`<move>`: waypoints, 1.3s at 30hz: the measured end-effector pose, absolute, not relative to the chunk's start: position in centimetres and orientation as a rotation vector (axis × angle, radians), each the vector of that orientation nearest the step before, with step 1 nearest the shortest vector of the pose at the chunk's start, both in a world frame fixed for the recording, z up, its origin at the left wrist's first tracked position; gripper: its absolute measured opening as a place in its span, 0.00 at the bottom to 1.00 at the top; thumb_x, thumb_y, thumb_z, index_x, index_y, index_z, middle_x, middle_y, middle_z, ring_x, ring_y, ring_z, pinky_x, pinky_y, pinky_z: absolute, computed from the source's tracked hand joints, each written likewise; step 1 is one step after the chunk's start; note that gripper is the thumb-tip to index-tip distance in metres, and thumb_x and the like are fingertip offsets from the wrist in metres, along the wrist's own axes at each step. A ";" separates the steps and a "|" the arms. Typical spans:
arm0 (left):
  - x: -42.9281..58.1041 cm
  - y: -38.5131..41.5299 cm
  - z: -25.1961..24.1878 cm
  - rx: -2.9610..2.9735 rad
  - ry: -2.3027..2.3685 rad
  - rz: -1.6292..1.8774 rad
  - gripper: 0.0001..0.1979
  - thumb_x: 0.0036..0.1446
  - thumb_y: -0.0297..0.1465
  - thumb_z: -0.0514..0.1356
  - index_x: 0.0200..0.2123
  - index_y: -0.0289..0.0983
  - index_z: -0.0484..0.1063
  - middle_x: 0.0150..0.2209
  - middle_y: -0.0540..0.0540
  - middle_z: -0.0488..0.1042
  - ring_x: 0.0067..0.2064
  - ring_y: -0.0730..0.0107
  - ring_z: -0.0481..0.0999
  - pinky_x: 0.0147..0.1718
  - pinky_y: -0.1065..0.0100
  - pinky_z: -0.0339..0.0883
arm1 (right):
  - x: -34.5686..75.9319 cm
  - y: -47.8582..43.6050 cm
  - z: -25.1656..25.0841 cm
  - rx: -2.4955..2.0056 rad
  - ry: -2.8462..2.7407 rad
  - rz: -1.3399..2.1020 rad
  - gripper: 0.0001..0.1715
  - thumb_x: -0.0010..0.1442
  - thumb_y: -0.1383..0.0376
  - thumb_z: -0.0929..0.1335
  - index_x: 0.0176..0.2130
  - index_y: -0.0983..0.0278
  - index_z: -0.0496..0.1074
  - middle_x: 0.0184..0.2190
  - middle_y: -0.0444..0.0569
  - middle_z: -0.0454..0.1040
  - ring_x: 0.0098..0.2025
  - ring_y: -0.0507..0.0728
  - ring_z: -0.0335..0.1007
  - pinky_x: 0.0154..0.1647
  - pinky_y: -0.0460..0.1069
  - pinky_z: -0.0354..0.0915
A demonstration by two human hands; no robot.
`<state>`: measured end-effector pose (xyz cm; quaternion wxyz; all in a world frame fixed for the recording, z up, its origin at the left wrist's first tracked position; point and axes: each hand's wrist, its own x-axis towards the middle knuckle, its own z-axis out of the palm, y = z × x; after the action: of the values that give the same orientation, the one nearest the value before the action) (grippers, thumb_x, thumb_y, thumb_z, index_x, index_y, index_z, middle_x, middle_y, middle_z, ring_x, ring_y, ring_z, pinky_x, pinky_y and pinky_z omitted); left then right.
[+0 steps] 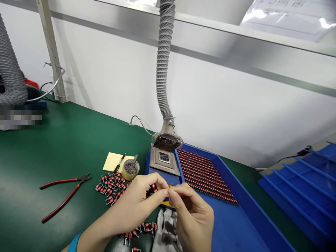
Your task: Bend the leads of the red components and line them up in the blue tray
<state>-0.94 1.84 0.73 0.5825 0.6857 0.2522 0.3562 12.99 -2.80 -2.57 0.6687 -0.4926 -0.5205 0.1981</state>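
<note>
Your left hand (pixel 139 201) curls closed around a red coil (pixel 153 189), near the left edge of the blue tray (pixel 231 224). Your right hand (pixel 193 211) pinches shut beside it. The coil's long axis is hidden.

I can barely make out the small red part (pixel 154 188), mostly covered by the left hand (pixel 143 196) and right hand (pixel 193 213) pinching it. A blurred patch (pixel 19 119) sits far left. The grey glove (pixel 165 231) runs off the bottom edge.

Small red-and-black coil component (pixel 153 189) is being held, partly hidden, in left hand (pixel 141 200); right hand (pixel 193 214) fingertips are pinching just beside it.
</note>
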 end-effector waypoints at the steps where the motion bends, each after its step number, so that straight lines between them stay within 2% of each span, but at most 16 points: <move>1: -0.9 1.8 0.7 1.599 0.588 0.836 0.09 0.63 0.31 0.54 0.30 0.37 0.67 0.30 0.54 0.67 0.33 0.75 0.64 0.33 0.73 0.57 | 13.0 -2.8 -2.6 -1.107 -1.174 0.452 0.06 0.55 0.64 0.73 0.27 0.61 0.77 0.20 0.43 0.69 0.24 0.51 0.62 0.27 0.45 0.63; 12: -0.7 1.7 0.3 1.529 0.590 0.889 0.09 0.63 0.33 0.55 0.31 0.36 0.68 0.29 0.53 0.66 0.33 0.74 0.64 0.33 0.72 0.57 | 13.3 -2.7 -3.3 -0.994 -1.135 0.603 0.08 0.57 0.63 0.72 0.27 0.61 0.76 0.20 0.42 0.66 0.25 0.51 0.60 0.26 0.45 0.60; 18: -0.9 1.7 0.3 1.615 0.623 0.894 0.08 0.62 0.31 0.54 0.30 0.37 0.68 0.28 0.53 0.67 0.31 0.75 0.64 0.32 0.73 0.56 | 13.7 -3.6 -1.9 -1.000 -1.444 0.592 0.09 0.58 0.66 0.69 0.26 0.61 0.72 0.21 0.43 0.68 0.25 0.53 0.63 0.28 0.48 0.60; 20: -0.9 1.7 0.3 1.684 0.633 0.899 0.08 0.62 0.30 0.54 0.31 0.37 0.68 0.28 0.53 0.69 0.31 0.75 0.65 0.32 0.73 0.57 | 13.8 -3.7 -1.6 -0.969 -1.448 0.417 0.07 0.59 0.70 0.68 0.31 0.58 0.74 0.23 0.43 0.71 0.27 0.53 0.65 0.30 0.48 0.62; 23: -1.0 1.8 0.2 1.776 0.644 0.904 0.08 0.63 0.30 0.54 0.31 0.37 0.69 0.29 0.53 0.71 0.31 0.75 0.67 0.32 0.74 0.58 | 13.9 -3.7 -1.7 -0.978 -1.463 0.139 0.20 0.57 0.77 0.68 0.43 0.54 0.76 0.30 0.44 0.76 0.32 0.54 0.70 0.35 0.49 0.64; 25: -1.0 1.8 0.0 1.853 0.636 0.917 0.08 0.64 0.30 0.53 0.33 0.38 0.70 0.28 0.53 0.72 0.31 0.75 0.68 0.31 0.74 0.59 | 13.9 -3.8 -1.9 -1.026 -1.570 0.024 0.25 0.56 0.79 0.68 0.47 0.54 0.75 0.32 0.45 0.77 0.32 0.54 0.71 0.34 0.49 0.65; 26: -1.0 1.8 -0.1 1.917 0.628 0.931 0.08 0.64 0.30 0.53 0.34 0.38 0.70 0.29 0.52 0.72 0.31 0.75 0.69 0.31 0.74 0.60 | 13.9 -3.8 -1.9 -1.055 -1.612 -0.012 0.23 0.56 0.79 0.68 0.46 0.55 0.75 0.31 0.45 0.77 0.31 0.54 0.71 0.33 0.49 0.65; 29: -1.0 1.8 -0.5 2.243 0.590 1.012 0.11 0.66 0.28 0.49 0.36 0.36 0.71 0.31 0.48 0.75 0.31 0.72 0.71 0.31 0.71 0.61 | 13.7 -3.9 -1.8 -1.194 -1.556 0.083 0.08 0.61 0.71 0.66 0.34 0.60 0.75 0.25 0.45 0.73 0.26 0.53 0.66 0.29 0.48 0.62; 31: -1.0 1.8 -0.7 2.473 0.572 1.067 0.14 0.66 0.27 0.47 0.34 0.34 0.71 0.29 0.46 0.75 0.29 0.70 0.70 0.30 0.69 0.60 | 13.5 -3.8 -1.7 -1.241 -1.409 0.391 0.15 0.64 0.64 0.64 0.26 0.61 0.69 0.20 0.44 0.66 0.22 0.52 0.61 0.24 0.47 0.58; 33: -0.9 1.8 -0.7 2.562 0.577 1.117 0.15 0.66 0.26 0.46 0.33 0.34 0.71 0.26 0.46 0.74 0.26 0.70 0.68 0.28 0.68 0.59 | 13.5 -3.6 -1.8 -1.128 -1.249 0.675 0.22 0.66 0.59 0.62 0.22 0.61 0.65 0.17 0.42 0.61 0.19 0.51 0.57 0.21 0.47 0.56; 34: -0.9 1.8 -0.7 2.545 0.589 1.139 0.15 0.66 0.26 0.46 0.33 0.35 0.71 0.26 0.47 0.73 0.26 0.71 0.68 0.28 0.69 0.59 | 13.5 -3.5 -1.8 -1.039 -1.191 0.728 0.23 0.66 0.58 0.63 0.21 0.61 0.65 0.16 0.41 0.60 0.20 0.51 0.58 0.21 0.47 0.56; 36: -1.0 1.8 -0.7 2.443 0.603 1.179 0.12 0.66 0.26 0.48 0.33 0.35 0.70 0.26 0.48 0.74 0.27 0.73 0.69 0.29 0.71 0.60 | 13.7 -3.5 -2.0 -0.924 -1.150 0.621 0.19 0.64 0.59 0.65 0.24 0.61 0.71 0.16 0.42 0.62 0.20 0.52 0.60 0.23 0.47 0.58; 38: -1.1 1.7 -0.7 2.336 0.606 1.179 0.09 0.65 0.26 0.51 0.34 0.36 0.69 0.28 0.49 0.74 0.28 0.74 0.70 0.30 0.73 0.61 | 13.9 -3.6 -2.1 -0.947 -1.222 0.419 0.08 0.62 0.65 0.68 0.32 0.59 0.78 0.19 0.43 0.68 0.22 0.53 0.63 0.25 0.49 0.61; 39: -1.2 1.7 -0.7 2.295 0.601 1.165 0.09 0.65 0.26 0.51 0.34 0.37 0.69 0.29 0.50 0.75 0.29 0.74 0.71 0.30 0.74 0.61 | 14.0 -3.7 -2.0 -0.975 -1.288 0.331 0.08 0.60 0.68 0.69 0.37 0.57 0.79 0.21 0.43 0.71 0.24 0.53 0.66 0.27 0.49 0.62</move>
<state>-1.19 1.69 -0.70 0.2466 0.8415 0.2204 0.4272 13.96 -3.67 -2.05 0.6790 -0.4342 -0.5734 0.1473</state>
